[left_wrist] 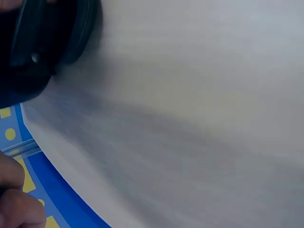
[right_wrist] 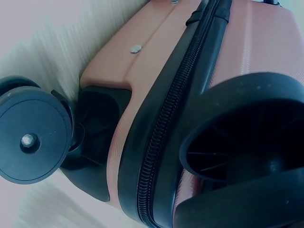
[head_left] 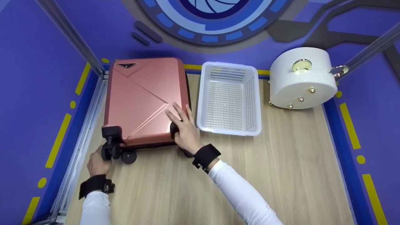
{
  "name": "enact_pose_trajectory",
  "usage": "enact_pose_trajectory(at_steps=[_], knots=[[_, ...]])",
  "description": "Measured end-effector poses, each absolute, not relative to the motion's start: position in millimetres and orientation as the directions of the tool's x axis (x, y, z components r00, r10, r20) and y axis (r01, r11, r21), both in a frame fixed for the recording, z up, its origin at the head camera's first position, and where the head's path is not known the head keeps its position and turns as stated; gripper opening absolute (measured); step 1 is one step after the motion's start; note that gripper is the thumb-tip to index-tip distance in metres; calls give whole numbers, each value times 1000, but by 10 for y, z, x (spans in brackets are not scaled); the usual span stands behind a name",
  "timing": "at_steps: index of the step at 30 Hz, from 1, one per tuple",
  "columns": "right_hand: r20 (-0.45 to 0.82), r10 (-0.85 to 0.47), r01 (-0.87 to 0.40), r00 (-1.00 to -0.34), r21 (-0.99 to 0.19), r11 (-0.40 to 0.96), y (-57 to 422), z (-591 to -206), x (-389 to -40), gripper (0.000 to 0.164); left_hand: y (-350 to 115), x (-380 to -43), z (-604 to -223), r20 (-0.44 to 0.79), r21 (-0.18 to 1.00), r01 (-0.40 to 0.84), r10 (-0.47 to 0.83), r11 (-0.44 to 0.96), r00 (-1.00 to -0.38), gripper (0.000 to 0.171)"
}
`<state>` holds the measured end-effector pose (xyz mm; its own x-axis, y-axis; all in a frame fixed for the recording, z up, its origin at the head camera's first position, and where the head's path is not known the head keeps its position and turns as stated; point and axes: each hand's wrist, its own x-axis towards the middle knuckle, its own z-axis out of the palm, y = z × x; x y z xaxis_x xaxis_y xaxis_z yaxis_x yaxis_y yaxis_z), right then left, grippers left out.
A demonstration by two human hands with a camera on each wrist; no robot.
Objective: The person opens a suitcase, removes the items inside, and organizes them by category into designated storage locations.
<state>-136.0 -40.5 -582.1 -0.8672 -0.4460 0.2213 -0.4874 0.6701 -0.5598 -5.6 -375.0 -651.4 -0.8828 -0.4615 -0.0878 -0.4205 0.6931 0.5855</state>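
A pink hard-shell suitcase (head_left: 143, 90) lies flat on the wood-look surface, its black wheels facing the person. My left hand (head_left: 98, 162) grips a black wheel (head_left: 107, 150) at the near left corner, which hides its fingertips. In the left wrist view, curled fingers (left_wrist: 19, 204) show at the lower left and a black wheel (left_wrist: 61, 42) at the upper left. My right hand (head_left: 187, 132) rests on the near right corner, fingers straight and spread over the shell. The right wrist view shows the suitcase's zipper (right_wrist: 164, 114) and black wheels (right_wrist: 33, 135); the hand is outside it.
A white plastic basket (head_left: 229, 132) stands just right of the suitcase. Farther right, a white round case (head_left: 301, 70) with metallic fittings sits against the blue back wall (head_left: 231, 53). A metal rail (head_left: 79, 140) edges the surface on the left.
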Motion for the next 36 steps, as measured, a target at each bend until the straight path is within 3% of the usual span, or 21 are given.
enact_pose_trajectory(at_steps=[3,6,10,19,25,29,32,36], knots=[[223,-440,-485,-870,-547,682,-410,-5820,-1360,94,-3883,-232,-6488,-85,575,-380,-409,725,-909,19],[220,-437,-482,-872,-539,690,-418,-5823,-1349,95,-4007,-405,-6462,-121,563,-375,-376,737,-919,33],[223,-426,-476,-877,-529,703,-452,-5834,-1301,95,-4158,-546,-6421,-183,532,-366,-319,763,-930,39],[228,-363,-428,-904,-521,738,-490,-5879,-1188,93,-4243,-736,-6365,-194,511,-343,-283,788,-939,33],[308,-331,-452,-892,-579,678,-446,-5969,-1151,84,-4202,-703,-6064,-18,569,-356,-421,741,-907,46],[372,-320,-491,-871,-630,602,-381,-6058,-1072,84,-4048,-584,-5717,193,613,-253,-452,748,-871,40],[405,-313,-511,-859,-652,560,-355,-6138,-952,90,-3806,-468,-5497,391,574,-114,-394,811,-832,31],[450,-308,-544,-838,-652,529,-356,-6234,-830,95,-3363,-365,-5408,575,441,86,-208,893,-791,32]])
